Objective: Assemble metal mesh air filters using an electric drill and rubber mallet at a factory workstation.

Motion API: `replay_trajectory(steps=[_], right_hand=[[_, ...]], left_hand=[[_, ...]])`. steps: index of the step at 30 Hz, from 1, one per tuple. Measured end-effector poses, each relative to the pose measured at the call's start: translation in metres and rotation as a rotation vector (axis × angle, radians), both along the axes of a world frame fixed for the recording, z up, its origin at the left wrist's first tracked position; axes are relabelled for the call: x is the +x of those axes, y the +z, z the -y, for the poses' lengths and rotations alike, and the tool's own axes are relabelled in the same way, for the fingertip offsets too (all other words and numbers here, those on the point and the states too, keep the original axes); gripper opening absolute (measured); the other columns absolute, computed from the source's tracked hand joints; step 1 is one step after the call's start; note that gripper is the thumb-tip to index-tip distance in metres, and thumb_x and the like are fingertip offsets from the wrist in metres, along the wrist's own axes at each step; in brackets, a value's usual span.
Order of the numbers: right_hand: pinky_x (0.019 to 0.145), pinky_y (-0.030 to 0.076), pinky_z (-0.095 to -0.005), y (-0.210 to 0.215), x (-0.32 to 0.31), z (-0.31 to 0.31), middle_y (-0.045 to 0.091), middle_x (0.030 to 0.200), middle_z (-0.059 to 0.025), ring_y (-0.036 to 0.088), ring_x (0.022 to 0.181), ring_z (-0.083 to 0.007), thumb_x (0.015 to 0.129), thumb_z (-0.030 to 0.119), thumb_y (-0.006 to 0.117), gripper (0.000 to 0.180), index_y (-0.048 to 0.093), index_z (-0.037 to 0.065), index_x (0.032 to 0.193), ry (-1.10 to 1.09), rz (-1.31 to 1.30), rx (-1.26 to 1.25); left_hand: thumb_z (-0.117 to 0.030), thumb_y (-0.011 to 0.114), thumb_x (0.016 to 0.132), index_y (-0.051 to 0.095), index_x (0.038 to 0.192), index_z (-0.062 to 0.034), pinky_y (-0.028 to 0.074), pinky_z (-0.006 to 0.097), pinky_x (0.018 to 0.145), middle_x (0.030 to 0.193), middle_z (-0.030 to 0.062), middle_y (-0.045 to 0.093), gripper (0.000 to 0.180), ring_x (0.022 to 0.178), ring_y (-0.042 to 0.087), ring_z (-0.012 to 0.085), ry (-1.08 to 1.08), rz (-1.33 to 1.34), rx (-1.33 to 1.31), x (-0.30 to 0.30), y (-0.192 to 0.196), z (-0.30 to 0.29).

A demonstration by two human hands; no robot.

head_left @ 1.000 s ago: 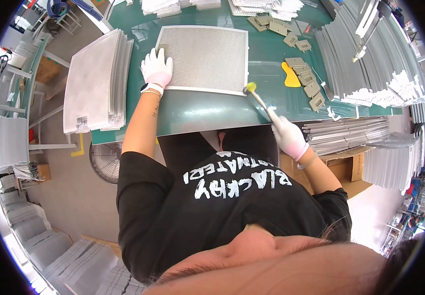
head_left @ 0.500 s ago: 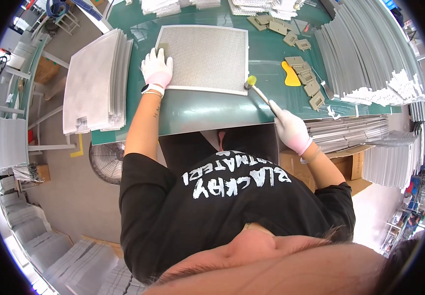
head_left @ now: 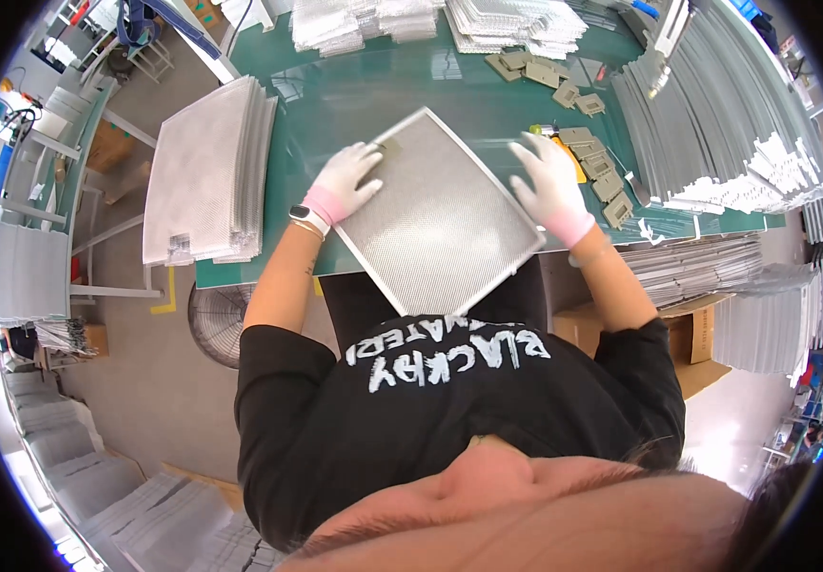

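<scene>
A silver mesh panel with a pale frame lies turned cornerwise, its near corner reaching past the table edge to my shirt. My gloved left hand grips its left edge, thumb over the mesh. By the fingertips, a small beige plate shows at the panel's edge. My gloved right hand is open, fingers spread, beside the panel's right edge and holding nothing. Just beyond it lies the hammer, its yellow-green head showing. A yellow scraper is mostly hidden behind that hand.
Several beige plates lie along the right of the green table. Stacked mesh panels stand at the left, and a tall stack of grey frames at the right. White bundles sit at the back. Below is a fan.
The panel has turned cornerwise and come toward me, with my left hand shifting right along with it. My right hand has let go of the hammer, which now lies by the scraper.
</scene>
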State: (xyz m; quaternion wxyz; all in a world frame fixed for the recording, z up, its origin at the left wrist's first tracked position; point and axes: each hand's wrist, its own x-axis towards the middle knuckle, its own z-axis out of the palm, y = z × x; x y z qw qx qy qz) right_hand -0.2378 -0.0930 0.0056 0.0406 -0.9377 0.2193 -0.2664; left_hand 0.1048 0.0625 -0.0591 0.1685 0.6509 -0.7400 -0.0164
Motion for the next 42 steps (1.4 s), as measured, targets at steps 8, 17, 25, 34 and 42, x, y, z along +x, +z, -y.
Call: replay_trajectory(steps=[8,17,25,34,42], right_hand=[[0.110,0.034,-0.0484,-0.018,0.138,0.032,0.050,0.137,-0.0180,0.043,0.131,-0.0365,0.079,0.045,0.069,0.064,0.056,0.009,0.131,0.316,-0.247,-0.188],[0.087,0.052,-0.0392,0.010,0.100,0.089,0.068,0.103,-0.0209,0.066,0.096,-0.0351,0.071,0.043,0.072,0.056,0.068,0.001,0.107,0.141,-0.868,0.348],[0.083,0.050,-0.0401,0.074,0.041,0.065,0.067,0.101,-0.0205,0.065,0.094,-0.0324,0.078,0.026,0.069,0.044,0.056,0.001,0.112,0.134,-0.414,0.514],[0.072,0.052,-0.0287,0.178,-0.185,-0.041,0.070,0.098,-0.0070,0.065,0.082,-0.0147,0.080,0.004,0.073,0.034,0.067,0.000,0.113,-0.062,0.216,0.588],[0.085,0.050,-0.0230,0.242,-0.397,-0.009,0.065,0.109,-0.0061,0.062,0.098,-0.0142,0.098,0.011,0.056,0.031,0.056,0.000,0.127,-0.569,1.069,-0.252]], left_hand=[[-0.021,0.056,0.091,0.065,0.109,-0.0037,0.048,0.039,0.095,0.111,0.0174,0.066,0.027,0.107,0.062,0.0332,-0.022,-0.578,-0.134,-0.044,-0.023,0.032],[-0.002,0.055,0.088,0.065,0.111,-0.0011,0.049,0.033,0.093,0.108,0.0122,0.066,0.025,0.103,0.064,0.0232,0.020,-0.777,-0.294,-0.089,0.086,-0.033],[-0.003,0.058,0.081,0.035,0.137,0.0044,0.029,0.046,0.115,0.141,0.0232,0.044,0.061,0.135,0.042,0.0321,-0.652,-1.213,-0.347,-0.161,0.230,-0.072],[-0.004,0.060,0.085,0.030,0.145,-0.0011,0.030,0.048,0.113,0.137,0.0234,0.043,0.068,0.136,0.038,0.0399,-1.103,-0.995,-0.547,-0.193,0.274,-0.033],[0.007,0.048,0.066,0.045,0.133,0.0061,0.033,0.049,0.109,0.128,0.0219,0.052,0.067,0.126,0.048,0.0375,-0.987,-0.860,-0.485,-0.224,0.289,-0.019]])
